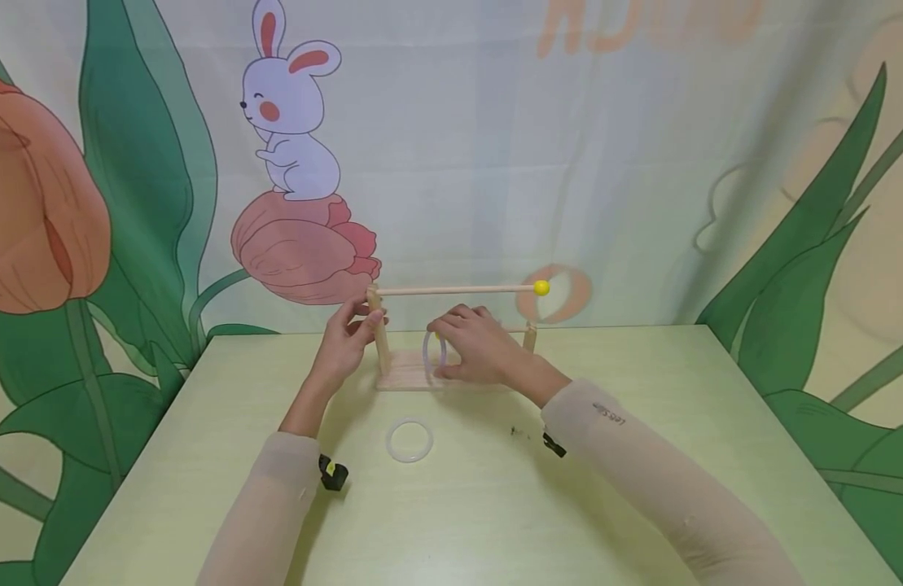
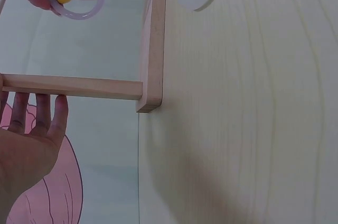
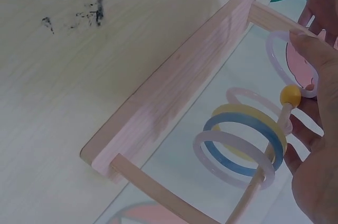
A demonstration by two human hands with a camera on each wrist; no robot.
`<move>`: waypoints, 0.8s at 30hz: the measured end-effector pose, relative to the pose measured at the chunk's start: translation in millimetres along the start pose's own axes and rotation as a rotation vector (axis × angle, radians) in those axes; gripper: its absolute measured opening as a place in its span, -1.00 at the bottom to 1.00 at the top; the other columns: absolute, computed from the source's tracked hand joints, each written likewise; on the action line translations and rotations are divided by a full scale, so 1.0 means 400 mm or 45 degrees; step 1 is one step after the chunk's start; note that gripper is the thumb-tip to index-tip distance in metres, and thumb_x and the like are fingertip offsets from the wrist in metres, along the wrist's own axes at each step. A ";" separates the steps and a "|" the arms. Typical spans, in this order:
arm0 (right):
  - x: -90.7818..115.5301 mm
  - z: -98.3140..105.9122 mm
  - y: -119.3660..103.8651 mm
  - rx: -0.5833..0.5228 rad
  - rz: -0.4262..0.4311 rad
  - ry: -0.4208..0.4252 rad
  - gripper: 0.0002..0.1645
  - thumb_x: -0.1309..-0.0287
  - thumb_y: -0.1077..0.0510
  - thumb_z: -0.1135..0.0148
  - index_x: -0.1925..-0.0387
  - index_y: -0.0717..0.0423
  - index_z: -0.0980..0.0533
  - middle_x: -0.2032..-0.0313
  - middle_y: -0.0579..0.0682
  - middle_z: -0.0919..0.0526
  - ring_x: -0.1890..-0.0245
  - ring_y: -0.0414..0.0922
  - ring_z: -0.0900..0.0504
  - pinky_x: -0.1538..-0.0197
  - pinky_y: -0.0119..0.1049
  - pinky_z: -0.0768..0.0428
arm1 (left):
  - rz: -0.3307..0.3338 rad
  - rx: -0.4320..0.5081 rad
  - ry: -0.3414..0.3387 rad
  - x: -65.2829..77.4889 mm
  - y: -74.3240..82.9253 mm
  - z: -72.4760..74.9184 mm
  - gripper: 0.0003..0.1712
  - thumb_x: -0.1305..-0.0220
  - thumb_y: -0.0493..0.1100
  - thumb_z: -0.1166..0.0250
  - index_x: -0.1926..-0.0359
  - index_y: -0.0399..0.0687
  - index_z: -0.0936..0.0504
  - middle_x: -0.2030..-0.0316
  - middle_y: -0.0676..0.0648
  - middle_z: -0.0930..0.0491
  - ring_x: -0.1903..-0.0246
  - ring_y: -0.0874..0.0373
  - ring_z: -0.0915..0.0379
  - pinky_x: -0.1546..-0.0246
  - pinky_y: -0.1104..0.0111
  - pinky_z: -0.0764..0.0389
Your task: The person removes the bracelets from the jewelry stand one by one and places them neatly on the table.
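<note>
A wooden stand has a flat base (image 3: 174, 86), two posts and two horizontal rods tipped with yellow balls. My left hand (image 1: 346, 335) grips its left post (image 2: 79, 85) near the top, thumb in front and fingers behind. My right hand (image 1: 479, 346) pinches a pale purple ring (image 3: 278, 57) close to the yellow ball (image 3: 290, 95) of the lower rod. In the left wrist view, this ball overlaps the ring's lower edge. Behind it on the same rod hang a blue ring (image 3: 237, 170), a yellow ring (image 3: 253, 113) and pale rings.
Another pale ring (image 1: 409, 440) lies flat on the table (image 1: 451, 521), in front of the stand. The upper rod (image 1: 458, 290) points right, its yellow ball (image 1: 542, 288) free in the air. Dark marks (image 3: 97, 12) spot the tabletop. A printed cloth (image 1: 466, 163) hangs behind.
</note>
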State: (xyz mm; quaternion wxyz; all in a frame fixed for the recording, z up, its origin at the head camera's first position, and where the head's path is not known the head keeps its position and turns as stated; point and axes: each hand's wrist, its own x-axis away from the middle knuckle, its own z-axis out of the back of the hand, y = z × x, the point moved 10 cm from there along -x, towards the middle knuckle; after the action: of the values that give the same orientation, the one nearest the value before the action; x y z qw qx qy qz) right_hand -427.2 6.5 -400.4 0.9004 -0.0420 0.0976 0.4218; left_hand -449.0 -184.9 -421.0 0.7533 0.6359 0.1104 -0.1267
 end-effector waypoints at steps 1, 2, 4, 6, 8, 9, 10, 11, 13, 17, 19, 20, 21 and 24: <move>0.001 0.000 -0.001 0.000 0.002 0.004 -0.17 -0.23 -0.32 -0.49 -0.38 -0.04 -0.49 -0.33 -0.07 -0.60 -0.39 0.01 -0.42 -0.39 0.14 -0.41 | 0.000 0.002 -0.003 0.001 0.001 0.000 -0.52 -0.61 -0.01 -0.21 -0.39 -0.10 -0.45 -0.09 -0.31 -0.51 -0.21 -0.26 -0.58 -0.23 -0.01 -0.64; 0.002 0.001 -0.002 0.001 0.003 0.009 -0.18 -0.23 -0.32 -0.49 -0.37 -0.04 -0.49 -0.33 -0.08 -0.61 -0.39 0.01 -0.42 -0.39 0.14 -0.41 | 0.000 0.005 -0.001 0.002 0.003 0.000 -0.52 -0.61 -0.01 -0.21 -0.39 -0.11 -0.46 -0.09 -0.31 -0.51 -0.20 -0.26 -0.59 -0.23 -0.01 -0.65; 0.004 0.003 -0.004 -0.006 0.006 0.019 -0.18 -0.22 -0.31 -0.50 -0.37 -0.04 -0.49 -0.32 -0.07 -0.61 -0.38 0.01 -0.43 -0.38 0.14 -0.41 | 0.003 0.009 -0.001 0.002 0.004 0.000 -0.52 -0.61 -0.01 -0.22 -0.39 -0.10 -0.46 -0.09 -0.32 -0.50 -0.20 -0.25 -0.59 -0.22 -0.01 -0.65; 0.006 0.006 -0.009 -0.010 0.013 0.029 -0.18 -0.21 -0.30 -0.51 -0.37 -0.04 -0.50 -0.32 -0.07 -0.62 -0.37 0.01 -0.43 -0.38 0.14 -0.41 | 0.005 0.010 -0.005 0.002 0.004 0.000 -0.51 -0.61 -0.02 -0.22 -0.40 -0.11 -0.45 -0.11 -0.35 -0.49 -0.20 -0.26 -0.58 -0.23 -0.02 -0.65; 0.009 0.007 -0.015 -0.016 0.029 0.038 -0.18 -0.21 -0.31 -0.52 -0.36 -0.04 -0.50 -0.30 -0.07 -0.63 -0.37 0.01 -0.43 -0.37 0.15 -0.42 | 0.007 0.014 -0.007 0.002 0.004 -0.001 -0.52 -0.61 -0.03 -0.21 -0.40 -0.11 -0.45 -0.11 -0.36 -0.48 -0.20 -0.27 -0.58 -0.24 -0.03 -0.64; 0.011 0.008 -0.020 -0.015 0.042 0.043 -0.17 -0.20 -0.31 -0.52 -0.36 -0.04 -0.50 -0.29 -0.06 -0.63 -0.37 0.02 -0.44 -0.37 0.15 -0.43 | 0.008 0.017 -0.009 0.002 0.004 -0.002 -0.52 -0.61 -0.03 -0.21 -0.40 -0.11 -0.45 -0.12 -0.37 -0.48 -0.21 -0.28 -0.58 -0.24 -0.05 -0.63; 0.013 0.008 -0.024 -0.012 0.054 0.047 -0.17 -0.20 -0.32 -0.51 -0.36 -0.04 -0.50 -0.29 -0.06 -0.63 -0.37 0.02 -0.44 -0.37 0.16 -0.42 | 0.006 0.023 -0.010 0.003 0.005 -0.001 -0.52 -0.62 -0.04 -0.21 -0.40 -0.11 -0.44 -0.12 -0.38 -0.48 -0.21 -0.29 -0.57 -0.25 -0.06 -0.62; 0.015 0.008 -0.028 -0.003 0.064 0.050 -0.18 -0.21 -0.32 -0.51 -0.35 -0.03 -0.50 -0.28 -0.06 -0.64 -0.37 0.02 -0.44 -0.38 0.16 -0.41 | 0.004 0.030 -0.010 0.003 0.005 -0.001 -0.53 -0.62 -0.06 -0.21 -0.40 -0.12 -0.44 -0.12 -0.39 -0.47 -0.21 -0.31 -0.57 -0.25 -0.08 -0.62; 0.021 0.004 -0.034 0.013 0.075 0.051 -0.17 -0.21 -0.34 -0.49 -0.35 -0.03 -0.50 -0.28 -0.07 -0.63 -0.39 0.02 -0.43 -0.42 0.16 -0.38 | 0.003 0.040 -0.009 0.003 0.007 0.000 -0.53 -0.61 -0.07 -0.22 -0.39 -0.13 -0.45 -0.12 -0.39 -0.48 -0.21 -0.32 -0.57 -0.25 -0.09 -0.61; 0.033 -0.002 -0.040 0.022 0.069 0.052 -0.17 -0.23 -0.35 -0.47 -0.37 -0.03 -0.50 -0.29 -0.07 -0.62 -0.41 0.00 -0.39 -0.44 0.13 -0.35 | 0.007 0.043 -0.009 0.001 0.006 0.000 -0.52 -0.61 -0.07 -0.22 -0.40 -0.15 -0.45 -0.11 -0.38 -0.48 -0.20 -0.33 -0.57 -0.23 -0.08 -0.63; 0.040 -0.001 -0.046 0.011 0.071 0.058 -0.18 -0.24 -0.34 -0.47 -0.37 -0.02 -0.51 -0.28 -0.07 -0.63 -0.40 -0.01 -0.39 -0.40 0.10 -0.38 | 0.008 0.035 -0.007 0.001 0.005 -0.001 -0.52 -0.61 -0.06 -0.22 -0.40 -0.15 -0.45 -0.11 -0.36 -0.49 -0.19 -0.31 -0.58 -0.22 -0.06 -0.64; 0.044 0.000 -0.049 0.005 0.075 0.060 -0.18 -0.25 -0.34 -0.47 -0.37 -0.01 -0.51 -0.28 -0.06 -0.63 -0.40 -0.01 -0.39 -0.39 0.10 -0.39 | 0.008 0.033 -0.005 0.000 0.004 0.000 -0.52 -0.61 -0.05 -0.22 -0.40 -0.14 -0.45 -0.11 -0.35 -0.50 -0.19 -0.30 -0.59 -0.22 -0.04 -0.65; 0.048 0.000 -0.053 0.005 0.078 0.060 -0.18 -0.25 -0.34 -0.46 -0.37 -0.01 -0.52 -0.27 -0.06 -0.63 -0.40 -0.01 -0.40 -0.37 0.09 -0.41 | 0.009 0.029 -0.004 0.000 0.003 0.000 -0.52 -0.61 -0.04 -0.22 -0.39 -0.13 -0.45 -0.10 -0.34 -0.50 -0.18 -0.29 -0.59 -0.22 -0.04 -0.65; 0.063 -0.002 -0.062 -0.001 0.087 0.054 -0.17 -0.25 -0.35 -0.45 -0.37 0.00 -0.51 -0.28 -0.05 -0.63 -0.40 0.00 -0.40 -0.36 0.11 -0.43 | 0.015 0.017 -0.002 0.000 -0.001 0.001 -0.51 -0.61 0.01 -0.22 -0.38 -0.10 -0.46 -0.09 -0.29 -0.51 -0.19 -0.24 -0.59 -0.22 0.01 -0.66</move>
State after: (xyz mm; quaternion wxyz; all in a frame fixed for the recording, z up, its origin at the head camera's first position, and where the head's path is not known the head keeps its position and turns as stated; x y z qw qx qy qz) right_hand -392.4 9.2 -406.5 0.8833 -0.0481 0.1177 0.4513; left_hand -449.2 -185.2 -421.6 0.7498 0.6415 0.1051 -0.1235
